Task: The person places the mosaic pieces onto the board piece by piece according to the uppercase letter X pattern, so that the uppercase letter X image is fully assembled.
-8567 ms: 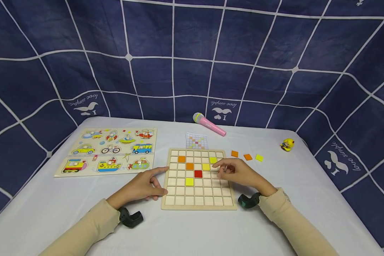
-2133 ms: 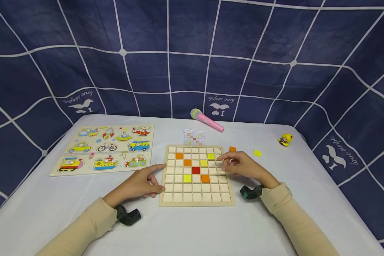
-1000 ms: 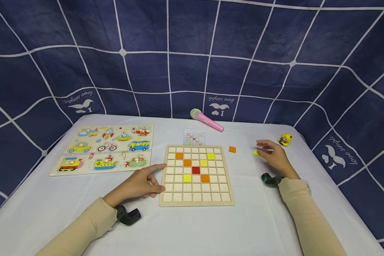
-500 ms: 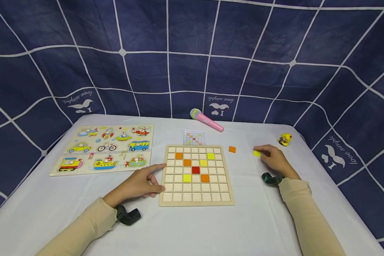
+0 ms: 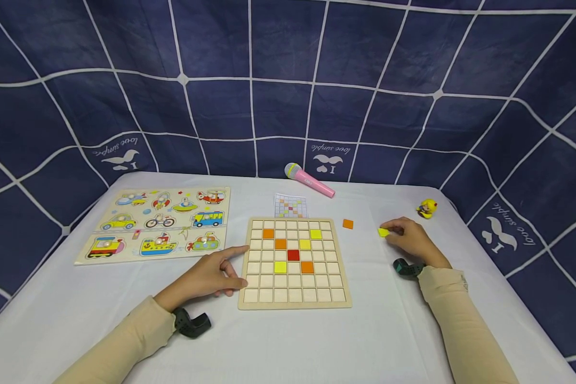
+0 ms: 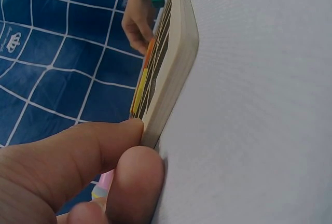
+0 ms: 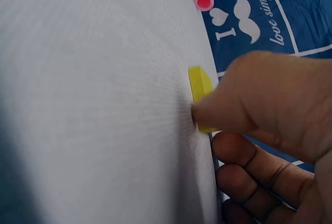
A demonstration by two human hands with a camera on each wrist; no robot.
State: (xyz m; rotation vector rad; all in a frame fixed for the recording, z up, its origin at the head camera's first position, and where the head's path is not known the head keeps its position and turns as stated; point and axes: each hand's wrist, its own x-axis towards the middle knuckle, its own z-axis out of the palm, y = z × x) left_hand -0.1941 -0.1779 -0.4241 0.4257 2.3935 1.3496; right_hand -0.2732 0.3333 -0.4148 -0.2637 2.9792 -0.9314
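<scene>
A wooden grid board (image 5: 295, 305) lies in front of me with orange, yellow and red tiles in some of its squares. At its left edge rests my left hand (image 5: 211, 274), the straight index finger and the thumb spread along the rim. To the right of the board, my right hand (image 5: 409, 240) pinches a yellow tile (image 5: 383, 232) between thumb and fingers. The right wrist view shows this yellow tile (image 7: 197, 81) close to the cloth, its lower part behind the thumb (image 7: 228, 110). One loose orange tile (image 5: 348, 224) lies between the board and the right hand.
Behind the board is a small printed pattern card (image 5: 290, 206), with a pink toy microphone (image 5: 312, 181) farther back. A vehicle picture puzzle (image 5: 156, 224) lies at left. A yellow-haired figurine (image 5: 427, 208) stands beyond the right hand. Blue curtain (image 5: 288, 106) surrounds the table's far sides.
A third orange tile has come onto the board. My right hand went from the board to the loose yellow tile, took hold of it and shifted it slightly left. The left hand stayed at the rim.
</scene>
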